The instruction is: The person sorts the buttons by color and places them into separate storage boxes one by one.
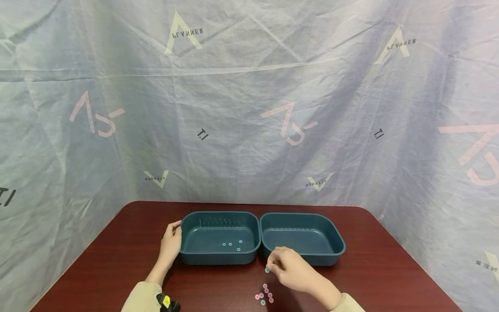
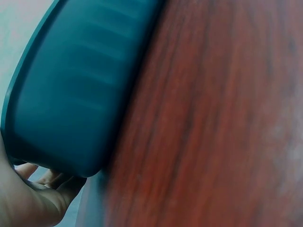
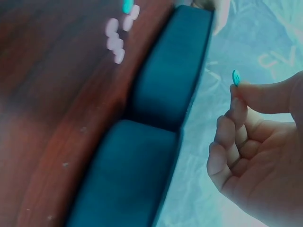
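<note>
My left hand (image 1: 170,243) holds the left end of a dark teal plastic bin (image 1: 218,258), fingers at its rim and outer wall. In the left wrist view that hand (image 2: 33,198) shows at the bin's lower corner, partly hidden behind it. Between right thumb and forefinger a small teal button (image 3: 236,78) is pinched; the right hand (image 1: 290,268) hovers before the second bin (image 1: 321,260). Several pink buttons (image 1: 267,290) and one teal button (image 1: 263,302) lie on the table near it. Inside the left bin are several teal buttons (image 1: 230,244).
Both bins stand side by side on a dark red wooden table (image 1: 128,255), their short ends meeting. No buttons show in the right bin. A pale printed cloth (image 1: 234,164) hangs behind the table and along its sides.
</note>
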The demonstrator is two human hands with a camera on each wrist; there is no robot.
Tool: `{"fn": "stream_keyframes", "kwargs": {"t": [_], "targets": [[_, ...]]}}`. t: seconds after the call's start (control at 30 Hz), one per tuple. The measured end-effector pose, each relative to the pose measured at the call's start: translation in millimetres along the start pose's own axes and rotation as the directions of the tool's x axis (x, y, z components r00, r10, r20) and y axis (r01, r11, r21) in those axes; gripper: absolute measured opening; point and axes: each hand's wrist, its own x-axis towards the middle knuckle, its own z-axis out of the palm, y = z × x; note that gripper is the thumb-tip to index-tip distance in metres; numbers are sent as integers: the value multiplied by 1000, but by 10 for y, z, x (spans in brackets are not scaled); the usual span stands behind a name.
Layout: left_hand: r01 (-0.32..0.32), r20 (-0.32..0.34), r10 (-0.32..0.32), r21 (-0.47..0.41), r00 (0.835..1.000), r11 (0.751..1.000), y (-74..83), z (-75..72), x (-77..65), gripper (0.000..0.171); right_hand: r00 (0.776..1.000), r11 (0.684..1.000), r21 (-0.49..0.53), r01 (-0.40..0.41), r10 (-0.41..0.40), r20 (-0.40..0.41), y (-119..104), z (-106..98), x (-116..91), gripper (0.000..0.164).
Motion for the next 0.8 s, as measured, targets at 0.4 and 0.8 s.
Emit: {"fn": "stream_keyframes", "kwargs": {"t": [0.4,0.8], "targets": [[3,-11,-3,4,1000,1000,3,-7,-4,47,996,999,-27,34,-36,-80,-96,-76,141,18],[4,0,-4,6,1000,1000,10,-9,-18,47,994,999,-33,8,-12,-107,-126,-87,318,17]]}}
